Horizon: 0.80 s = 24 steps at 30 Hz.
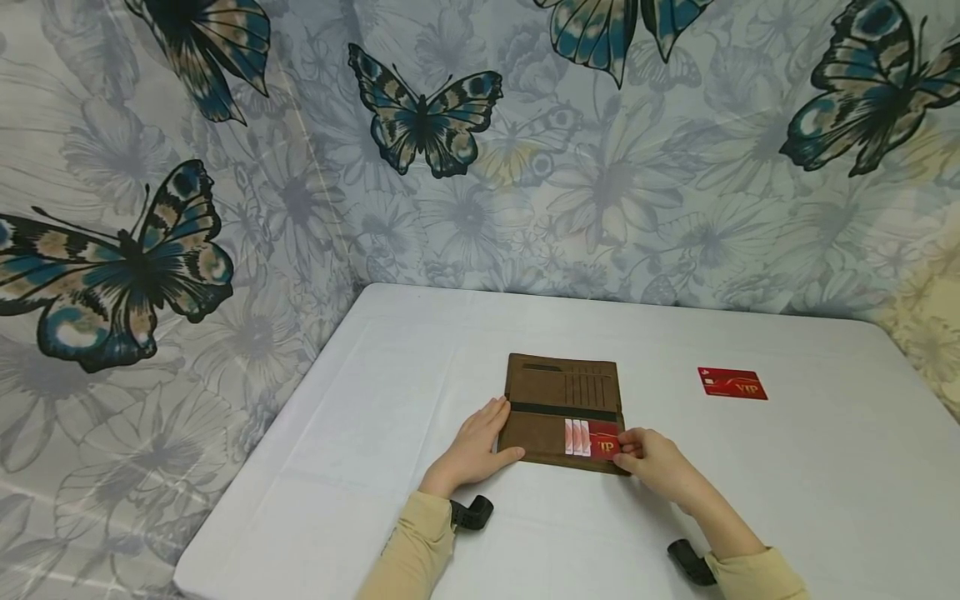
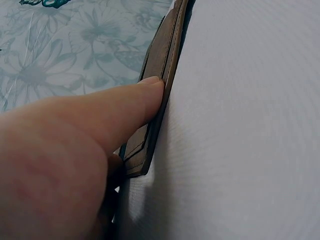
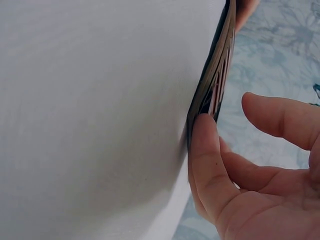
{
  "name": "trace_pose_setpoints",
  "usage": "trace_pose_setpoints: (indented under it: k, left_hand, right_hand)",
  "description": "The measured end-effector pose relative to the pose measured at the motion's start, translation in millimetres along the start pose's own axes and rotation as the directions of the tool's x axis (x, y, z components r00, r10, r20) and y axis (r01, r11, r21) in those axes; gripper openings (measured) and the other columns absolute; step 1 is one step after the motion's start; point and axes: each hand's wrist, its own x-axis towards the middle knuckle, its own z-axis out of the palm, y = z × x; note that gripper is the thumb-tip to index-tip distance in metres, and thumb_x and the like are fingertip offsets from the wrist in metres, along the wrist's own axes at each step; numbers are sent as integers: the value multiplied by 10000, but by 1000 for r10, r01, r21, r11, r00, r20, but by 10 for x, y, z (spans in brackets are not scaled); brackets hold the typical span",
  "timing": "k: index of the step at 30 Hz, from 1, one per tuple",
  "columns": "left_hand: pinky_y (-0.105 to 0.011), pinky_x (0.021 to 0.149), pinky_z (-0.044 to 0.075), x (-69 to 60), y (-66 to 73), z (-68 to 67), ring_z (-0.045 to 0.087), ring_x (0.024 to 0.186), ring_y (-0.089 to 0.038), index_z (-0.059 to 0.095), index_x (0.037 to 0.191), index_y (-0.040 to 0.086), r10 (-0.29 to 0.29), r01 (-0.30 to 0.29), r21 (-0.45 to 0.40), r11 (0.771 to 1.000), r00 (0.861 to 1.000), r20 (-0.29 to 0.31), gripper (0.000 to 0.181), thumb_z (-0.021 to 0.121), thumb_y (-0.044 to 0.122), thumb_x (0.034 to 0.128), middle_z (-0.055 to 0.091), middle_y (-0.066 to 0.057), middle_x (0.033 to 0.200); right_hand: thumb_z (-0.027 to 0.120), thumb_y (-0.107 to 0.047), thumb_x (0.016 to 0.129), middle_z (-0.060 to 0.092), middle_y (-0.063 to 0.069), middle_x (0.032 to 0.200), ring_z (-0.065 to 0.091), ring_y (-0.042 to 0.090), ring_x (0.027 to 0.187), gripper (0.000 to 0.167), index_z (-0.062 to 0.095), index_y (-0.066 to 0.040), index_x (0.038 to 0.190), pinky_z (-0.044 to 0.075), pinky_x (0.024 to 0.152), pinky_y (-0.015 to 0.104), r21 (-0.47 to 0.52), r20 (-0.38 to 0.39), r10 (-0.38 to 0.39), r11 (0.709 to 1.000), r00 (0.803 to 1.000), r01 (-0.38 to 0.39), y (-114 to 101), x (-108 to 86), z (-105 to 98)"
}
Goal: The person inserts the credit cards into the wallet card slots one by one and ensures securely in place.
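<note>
An unfolded brown wallet (image 1: 543, 437) with card slots lies on the white table. My left hand (image 1: 474, 444) rests at its left side, the fingers along the edge and the thumb pressing the near left corner. Several overlapping red VIP cards (image 1: 601, 439) sit in the near half of the wallet, to the right. At their right end is my right hand (image 1: 660, 468), fingertips touching the wallet's side. In the right wrist view one fingertip (image 3: 205, 127) meets the wallet's edge, while another digit stands apart from it. Part of the cards is hidden by the fingers.
One more red VIP card (image 1: 732, 383) lies flat on the white table (image 1: 810, 467), to the right of the wallet. A wall covering with butterflies and flowers (image 1: 465, 233) hangs behind the table and along its left side. Each wrist wears a black device (image 1: 472, 512).
</note>
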Motion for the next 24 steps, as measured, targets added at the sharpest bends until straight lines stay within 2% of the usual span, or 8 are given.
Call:
trace_pose_setpoints:
  k: [10,19,24]
  left_hand:
    - [-396,1108,80,-7,14,-11,61,1394,-194,202,1461,-2,-1,1,-4,1000,1000,1,778,503,470,922,136,-97,1528]
    - [-392,1108,80,0,13,-8,62,1394,-189,200,1463,2,2,-2,-3,1000,1000,-1,776,504,469,923,131,-91,1530]
    - [-388,1109,78,1,8,-2,62,1394,-186,203,1461,-1,4,-4,-3,1000,1000,-2,780,503,475,921,132,-88,1530]
  right_hand:
    - [619,-20,844,556,118,877,523,210,796,328,491,177,1072,478,619,302,8,-6,-8,1000,1000,8,-14,-13,9]
    - [734,5,749,500,130,883,475,219,803,469,456,184,1082,451,650,313,32,12,-29,999,1000,29,-14,-33,23]
    - [760,-13,731,458,126,883,440,216,805,512,456,188,1091,419,634,275,26,21,-58,998,998,58,-20,-42,40]
